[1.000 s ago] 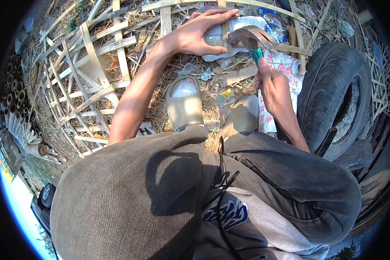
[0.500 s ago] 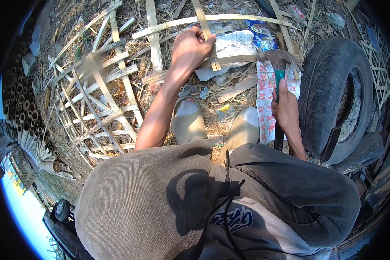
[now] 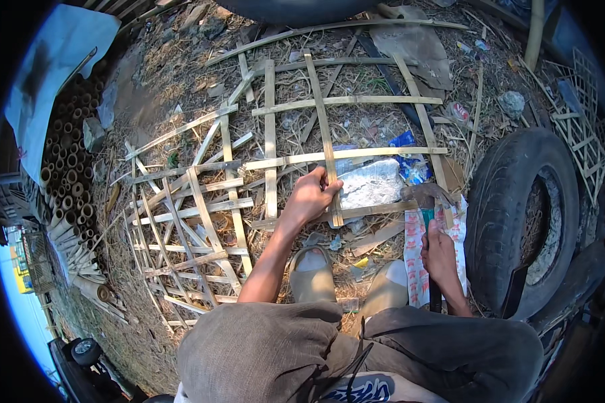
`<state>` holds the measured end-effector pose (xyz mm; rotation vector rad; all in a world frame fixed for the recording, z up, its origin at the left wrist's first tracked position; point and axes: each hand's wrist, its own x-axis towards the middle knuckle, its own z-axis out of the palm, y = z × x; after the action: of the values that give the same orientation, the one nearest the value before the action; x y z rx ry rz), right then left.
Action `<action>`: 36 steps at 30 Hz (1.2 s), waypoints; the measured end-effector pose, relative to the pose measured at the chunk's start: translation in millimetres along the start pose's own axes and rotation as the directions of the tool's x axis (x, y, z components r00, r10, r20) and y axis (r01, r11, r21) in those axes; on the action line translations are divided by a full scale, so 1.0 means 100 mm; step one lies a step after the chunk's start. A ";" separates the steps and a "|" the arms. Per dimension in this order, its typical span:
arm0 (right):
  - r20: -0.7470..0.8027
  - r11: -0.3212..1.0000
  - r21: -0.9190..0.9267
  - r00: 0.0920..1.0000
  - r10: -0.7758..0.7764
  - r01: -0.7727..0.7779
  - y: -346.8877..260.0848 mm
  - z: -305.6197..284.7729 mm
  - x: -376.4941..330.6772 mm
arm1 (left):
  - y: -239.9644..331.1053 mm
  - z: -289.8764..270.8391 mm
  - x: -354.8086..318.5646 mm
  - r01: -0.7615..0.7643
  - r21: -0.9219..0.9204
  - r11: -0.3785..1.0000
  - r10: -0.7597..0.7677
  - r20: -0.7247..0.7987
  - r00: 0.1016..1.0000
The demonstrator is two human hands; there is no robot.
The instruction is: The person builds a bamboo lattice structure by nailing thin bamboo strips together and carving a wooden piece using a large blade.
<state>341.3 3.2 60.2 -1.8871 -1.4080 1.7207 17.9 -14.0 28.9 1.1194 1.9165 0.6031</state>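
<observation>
My left hand [image 3: 310, 196] pinches an upright bamboo slat [image 3: 322, 114] near its lower end, where it crosses horizontal slats of a lattice frame [image 3: 356, 101]. Just right of those fingers lies a rough whitish block [image 3: 375, 183] on the ground, partly under the slats. In my right hand [image 3: 442, 258] is a claw hammer [image 3: 423, 195] with a green and dark handle. Its rusty head rests near the right end of the lowest crosspiece [image 3: 376, 209], though contact cannot be made out. Beneath the hammer lies a white sheet with red print [image 3: 415, 272].
A tyre [image 3: 494, 221] stands close to my right hand. More crossed slats [image 3: 195, 235] spread to the left, with stacked bamboo tubes [image 3: 70, 168] beyond. A blue wrapper [image 3: 413, 168] lies beside the block. My sandalled feet [image 3: 311, 279] are below the lattice.
The view has tilted upward, so more of the lattice shows and everything sits lower in the picture. Both hands keep their holds on the slat and the hammer.
</observation>
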 end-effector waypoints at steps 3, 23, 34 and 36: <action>-0.011 1.000 -0.003 1.000 -0.003 0.003 -0.04 0.00 0.02 | -0.01 -0.01 0.07 0.015 0.015 1.000 -0.015 0.033 0.999; -0.070 0.993 0.045 0.991 0.114 -0.111 0.04 -0.25 0.08 | 0.15 -0.65 2.35 0.016 0.463 0.886 -0.024 0.012 1.000; -0.085 0.970 0.182 0.980 0.180 -0.162 -0.09 -0.61 0.08 | 0.38 -1.18 1.74 0.113 0.491 0.864 0.028 -0.272 0.962; -0.089 0.960 0.247 0.983 0.161 -0.135 -0.23 -0.68 0.04 | 0.42 -1.34 1.58 0.045 0.441 0.897 0.059 -0.219 0.974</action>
<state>388.4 46.1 93.4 -1.9588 -0.9916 1.7346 -116.8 143.7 68.9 1.3871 2.3257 0.3080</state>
